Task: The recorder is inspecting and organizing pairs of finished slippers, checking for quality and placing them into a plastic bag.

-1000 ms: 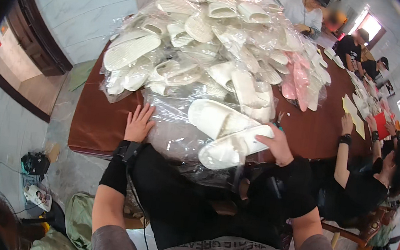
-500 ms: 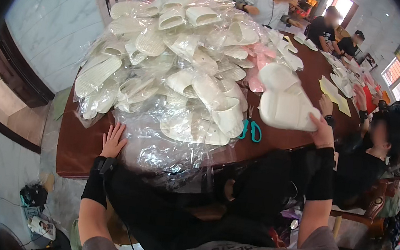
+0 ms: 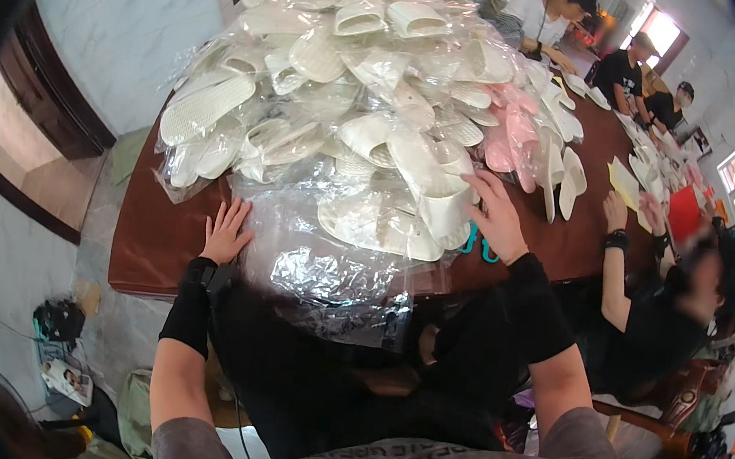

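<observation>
Over on the left, the left hand (image 3: pixel 228 232) lies flat and open on the brown table (image 3: pixel 153 241), fingers spread, gripping nothing, its fingertips touching the edge of a crinkled clear plastic sheet (image 3: pixel 327 270) that spills over the table's near edge. Above it rises a big heap of white slippers (image 3: pixel 347 91), most of them sealed in clear bags, piled across the left and middle of the table. At the front of that heap sits a bagged white pair (image 3: pixel 406 207), and the right hand (image 3: pixel 494 217) is pressed on its right side, fingers stretched out over the plastic, palm down, not closed around it. Just beneath that hand, a pair of teal-handled scissors (image 3: pixel 477 242) peeks out on the table top. Further right, a few pink slippers (image 3: pixel 514 137) lie against the white pile, with loose white ones (image 3: pixel 564 175) standing beside them. Then a yellow card (image 3: pixel 624 182) on the table, and a neighbour's hand (image 3: pixel 616 211) with a dark wristband resting near it. At the far right, more people in dark shirts sit along the table's edge.
</observation>
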### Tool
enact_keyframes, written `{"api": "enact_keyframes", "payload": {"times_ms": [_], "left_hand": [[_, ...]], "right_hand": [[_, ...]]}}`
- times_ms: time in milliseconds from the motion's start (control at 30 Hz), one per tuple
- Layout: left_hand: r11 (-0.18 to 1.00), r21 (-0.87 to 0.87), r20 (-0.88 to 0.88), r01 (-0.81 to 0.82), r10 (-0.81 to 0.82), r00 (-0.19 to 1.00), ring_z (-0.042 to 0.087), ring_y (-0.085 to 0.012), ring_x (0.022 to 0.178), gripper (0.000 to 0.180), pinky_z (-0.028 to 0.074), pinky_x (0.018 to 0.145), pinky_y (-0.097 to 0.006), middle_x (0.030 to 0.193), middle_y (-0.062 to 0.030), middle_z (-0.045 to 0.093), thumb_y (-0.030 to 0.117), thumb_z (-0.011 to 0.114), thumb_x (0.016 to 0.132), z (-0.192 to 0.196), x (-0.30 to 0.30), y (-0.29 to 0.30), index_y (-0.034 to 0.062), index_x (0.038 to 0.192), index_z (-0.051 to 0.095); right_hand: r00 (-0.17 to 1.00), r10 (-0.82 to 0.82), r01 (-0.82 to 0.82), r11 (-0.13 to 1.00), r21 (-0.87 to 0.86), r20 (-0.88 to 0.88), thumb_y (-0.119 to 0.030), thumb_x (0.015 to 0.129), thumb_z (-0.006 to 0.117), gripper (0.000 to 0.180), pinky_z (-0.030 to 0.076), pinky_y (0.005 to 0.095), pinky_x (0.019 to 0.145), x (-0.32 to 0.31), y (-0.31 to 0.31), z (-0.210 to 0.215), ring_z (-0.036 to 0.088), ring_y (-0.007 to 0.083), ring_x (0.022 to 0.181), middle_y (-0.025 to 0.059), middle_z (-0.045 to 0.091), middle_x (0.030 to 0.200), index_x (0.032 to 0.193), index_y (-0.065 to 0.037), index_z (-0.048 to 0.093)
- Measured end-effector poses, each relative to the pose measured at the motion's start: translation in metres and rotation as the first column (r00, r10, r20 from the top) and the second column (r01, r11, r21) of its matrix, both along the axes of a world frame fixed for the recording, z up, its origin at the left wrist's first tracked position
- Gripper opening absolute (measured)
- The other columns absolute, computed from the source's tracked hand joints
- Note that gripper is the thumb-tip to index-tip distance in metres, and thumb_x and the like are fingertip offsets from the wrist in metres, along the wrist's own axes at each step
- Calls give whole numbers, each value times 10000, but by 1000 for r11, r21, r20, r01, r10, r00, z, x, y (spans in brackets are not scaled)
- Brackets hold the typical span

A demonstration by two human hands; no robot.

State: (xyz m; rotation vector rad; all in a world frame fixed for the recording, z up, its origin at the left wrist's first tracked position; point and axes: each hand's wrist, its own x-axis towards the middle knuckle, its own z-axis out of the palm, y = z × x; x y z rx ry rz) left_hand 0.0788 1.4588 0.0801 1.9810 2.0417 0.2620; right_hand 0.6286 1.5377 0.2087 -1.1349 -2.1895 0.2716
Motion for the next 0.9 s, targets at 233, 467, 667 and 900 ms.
{"api": "enact_keyframes", "payload": {"times_ms": [233,467,667,900], "left_hand": [[999,20,1,-31,31,1000,116,-295,1507,717,77,1160,-621,1632,30,181,479,582,897,1,7,-2,326,1534,289],[998,43,-20,-34,35,999,126,-289,1506,710,86,1164,-613,1627,34,196,505,568,898,0,8,-2,343,1531,289],[997,67,-20,-38,40,999,149,-289,1501,693,99,1164,-612,1620,30,218,514,566,896,4,13,-3,341,1518,316],[997,44,38,-57,55,998,133,-273,1506,696,60,1171,-593,1621,48,213,493,570,903,-1,10,-2,323,1525,310]], "right_hand": [[982,-157,169,979,-115,110,-218,846,684,357,474,411,847,-40,51,7,595,330,988,144,646,1055,1169,-86,612],[909,-259,175,948,-265,-325,-184,929,580,151,452,270,554,-5,53,95,577,116,619,-1,579,703,886,-50,635],[523,-403,-402,660,-634,-751,-172,964,539,111,478,235,572,-27,-6,161,581,112,626,0,644,795,931,-87,602],[23,-507,-848,447,-286,-862,-96,996,479,207,419,424,1113,-149,-82,138,533,385,1259,312,537,1313,1060,77,574]]}}
